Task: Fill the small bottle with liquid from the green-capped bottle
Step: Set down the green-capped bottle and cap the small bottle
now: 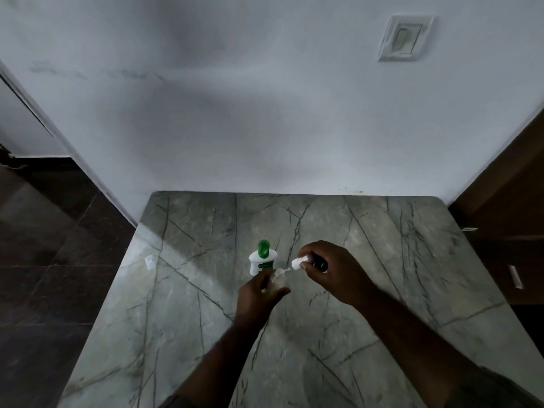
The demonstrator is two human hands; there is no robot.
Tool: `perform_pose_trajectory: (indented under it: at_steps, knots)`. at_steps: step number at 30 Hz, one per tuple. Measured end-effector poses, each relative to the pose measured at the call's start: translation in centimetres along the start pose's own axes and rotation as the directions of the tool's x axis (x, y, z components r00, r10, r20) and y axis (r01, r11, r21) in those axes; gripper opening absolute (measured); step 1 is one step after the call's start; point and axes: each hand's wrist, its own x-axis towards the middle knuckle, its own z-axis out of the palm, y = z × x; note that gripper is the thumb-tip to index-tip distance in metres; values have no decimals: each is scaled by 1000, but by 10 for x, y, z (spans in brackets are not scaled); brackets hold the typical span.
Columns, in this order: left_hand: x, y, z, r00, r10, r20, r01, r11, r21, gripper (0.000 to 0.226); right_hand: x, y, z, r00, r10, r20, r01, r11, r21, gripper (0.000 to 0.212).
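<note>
A white bottle with a green cap (pixel 263 257) stands upright near the middle of the marble table (pixel 382 260), its cap on. Just in front of it my left hand (pixel 259 293) grips a small clear bottle (pixel 278 278), mostly hidden by my fingers. My right hand (pixel 329 269) holds a white spray top with a dark part (pixel 303 262), tilted, its thin tube reaching down to the small bottle's mouth.
A small clear plastic piece (pixel 149 262) lies near the table's left edge. A white wall with a switch plate (pixel 404 38) rises behind the table. Brown cabinets (pixel 506 216) stand at the right, dark floor tiles at the left.
</note>
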Motion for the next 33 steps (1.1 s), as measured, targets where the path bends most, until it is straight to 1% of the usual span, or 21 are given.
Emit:
perform_pose_trajectory:
  at_steps: [3, 6, 8, 12, 15, 16, 18, 19, 20, 22, 23, 25, 27, 28, 31, 32, 33]
  knots:
    - [-1, 2, 1, 1000, 20, 22, -20, 999, 30, 53, 8, -1, 5, 991, -15, 130, 31, 992, -124, 21]
    - [-2, 5, 2, 999, 22, 46, -23, 999, 25, 54, 20, -3, 10, 971, -34, 238, 83, 976, -201, 22]
    - [-1, 8, 2, 999, 19, 48, -21, 999, 30, 55, 28, -5, 11, 958, -48, 281, 115, 967, -227, 21]
    - [1, 10, 1, 999, 7, 52, -8, 1000, 23, 54, 43, -12, 7, 928, -23, 372, 125, 960, -252, 20]
    - [2, 12, 2, 998, 6, 67, -8, 999, 31, 56, 51, -17, 7, 907, 6, 420, 151, 929, -338, 20]
    - [2, 14, 3, 998, 11, 64, -12, 1000, 27, 56, 53, -18, 7, 908, 35, 419, 143, 911, -386, 26]
    - [2, 17, 5, 998, 33, 49, -34, 999, 28, 57, 58, -22, 6, 914, 108, 392, 113, 858, -500, 45]
    - [2, 19, 5, 998, 45, 44, -46, 999, 26, 58, 61, -23, 5, 911, 136, 389, 101, 841, -531, 54]
    - [2, 20, 6, 998, 52, 44, -53, 998, 21, 57, 62, -23, 4, 904, 155, 399, 83, 851, -519, 57]
    - [2, 23, 4, 997, 61, 51, -62, 998, 8, 46, 62, -27, 0, 872, 147, 466, 59, 915, -399, 53]
    - [3, 23, 4, 997, 62, 53, -62, 998, 2, 43, 62, -29, -2, 852, 101, 513, 91, 938, -335, 50]
    - [5, 23, 4, 997, 55, 54, -56, 998, 0, 45, 62, -28, -4, 819, 2, 574, 204, 934, -293, 35]
    - [5, 23, 4, 997, 62, 50, -62, 998, 7, 49, 62, -29, -2, 823, -13, 569, 253, 904, -345, 18]
    - [5, 22, 4, 996, 69, 50, -70, 997, 14, 49, 63, -28, 0, 842, 0, 539, 238, 897, -372, 17]
    - [3, 21, 4, 995, 80, 52, -81, 997, 7, 44, 63, -23, 7, 894, 100, 436, 136, 868, -478, 48]
    - [2, 20, 5, 995, 81, 54, -81, 997, -3, 41, 62, -21, 8, 898, 111, 425, 123, 865, -486, 52]
    - [3, 20, 6, 995, 84, 53, -84, 996, -9, 38, 60, -20, 8, 893, 107, 438, 118, 883, -455, 51]
